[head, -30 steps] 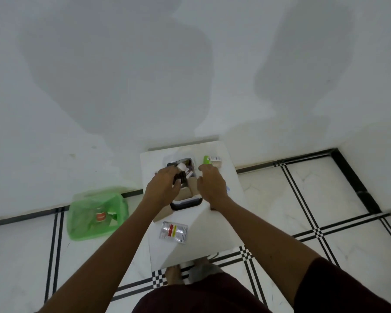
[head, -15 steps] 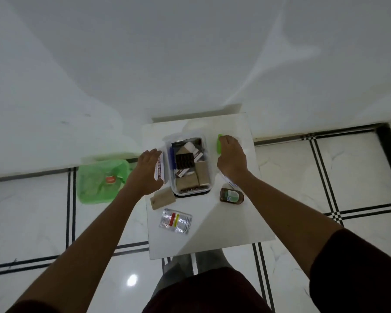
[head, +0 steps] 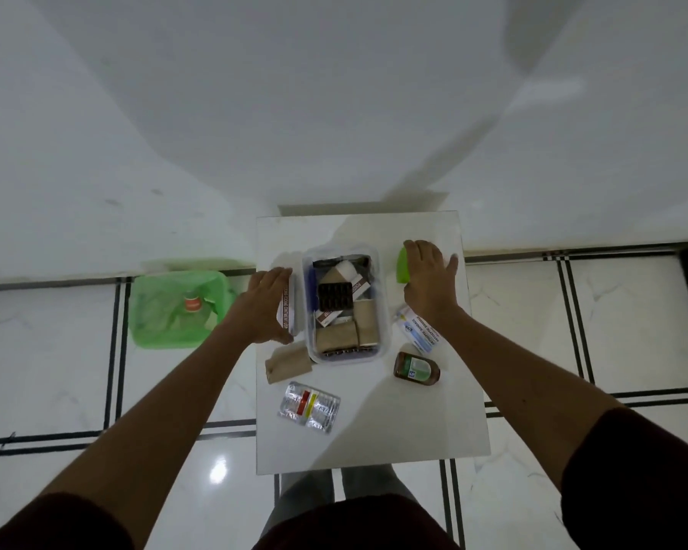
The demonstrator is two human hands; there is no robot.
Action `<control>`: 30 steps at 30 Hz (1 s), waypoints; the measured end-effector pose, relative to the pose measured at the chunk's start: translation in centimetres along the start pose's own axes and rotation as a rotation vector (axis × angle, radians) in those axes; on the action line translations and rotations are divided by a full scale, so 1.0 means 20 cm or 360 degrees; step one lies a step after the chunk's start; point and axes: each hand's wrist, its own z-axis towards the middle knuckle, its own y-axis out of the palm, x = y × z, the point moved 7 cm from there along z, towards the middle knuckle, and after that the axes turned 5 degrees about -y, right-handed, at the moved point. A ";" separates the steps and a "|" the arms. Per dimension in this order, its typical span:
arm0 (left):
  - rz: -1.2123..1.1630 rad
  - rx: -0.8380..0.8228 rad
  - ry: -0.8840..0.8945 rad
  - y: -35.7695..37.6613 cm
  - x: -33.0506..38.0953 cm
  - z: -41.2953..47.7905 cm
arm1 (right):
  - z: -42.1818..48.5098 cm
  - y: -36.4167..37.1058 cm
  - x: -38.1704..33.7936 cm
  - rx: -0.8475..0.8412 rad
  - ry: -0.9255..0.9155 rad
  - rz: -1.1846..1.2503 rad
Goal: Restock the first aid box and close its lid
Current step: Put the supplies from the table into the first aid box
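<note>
Head view: clear first aid box (head: 342,307) sits mid-table (head: 374,442), lid off, contents exposed. Left hand (head: 265,307) grips white ointment carton (head: 288,305) against box's left wall. Right hand (head: 427,281) flat, fingers spread, over green item (head: 402,265) near table's right edge. Front table area mostly free; blister pack (head: 310,406) there.

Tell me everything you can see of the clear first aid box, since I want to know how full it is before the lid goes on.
The first aid box is a clear plastic rectangular tub with rounded corners, standing upright and open on the white table, no lid on it. It looks nearly full: brown paper-wrapped packs at the near end, a dark blister strip on top in the middle, small cartons and a white roll further back. The left hand presses a white carton against or close beside its left wall; the right hand is apart from it.
</note>
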 end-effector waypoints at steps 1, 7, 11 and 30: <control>0.0059 -0.0029 0.0003 0.02 -0.01 -0.01 | 0.00 0.01 0.00 -0.0021 0.0014 0.0023; -0.0085 0.0232 -0.0071 0.00 -0.06 -0.05 | -0.03 0.00 0.04 0.0061 0.0055 0.0216; -0.0407 0.0646 -0.0334 -0.14 -0.13 -0.18 | -0.07 -0.16 0.04 0.0330 0.0175 0.0418; -0.0431 0.0954 -0.0905 -0.04 0.55 -0.41 | -0.02 -0.39 -0.49 0.0170 -0.0659 0.0687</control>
